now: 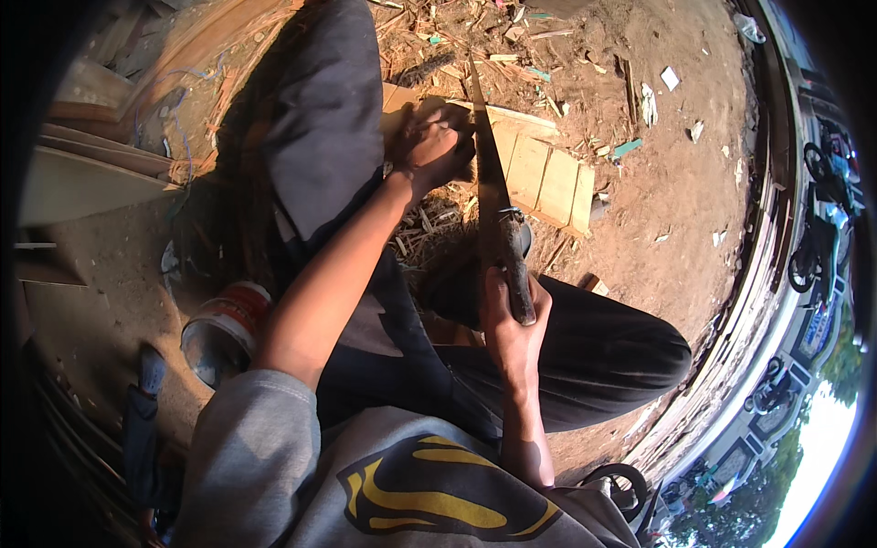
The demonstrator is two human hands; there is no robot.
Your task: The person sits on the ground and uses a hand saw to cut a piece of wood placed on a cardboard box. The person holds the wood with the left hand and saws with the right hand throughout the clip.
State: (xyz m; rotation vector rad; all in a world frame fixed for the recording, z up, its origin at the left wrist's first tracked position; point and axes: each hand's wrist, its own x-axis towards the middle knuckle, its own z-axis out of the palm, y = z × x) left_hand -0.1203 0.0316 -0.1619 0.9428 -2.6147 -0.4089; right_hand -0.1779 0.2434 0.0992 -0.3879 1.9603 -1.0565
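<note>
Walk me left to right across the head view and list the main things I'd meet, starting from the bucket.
Red-and-white bucket → left hand → saw → green scrap → white scrap → parked motorcycle near the right rim.

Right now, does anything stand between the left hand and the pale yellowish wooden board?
Nothing visible: the left hand appears to rest on the board. The long, dark-bladed handsaw crosses just right of that hand, not between them.

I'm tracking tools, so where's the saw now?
Just right of centre in the head view, the saw is in the right hand, blade beside the left hand.
</note>
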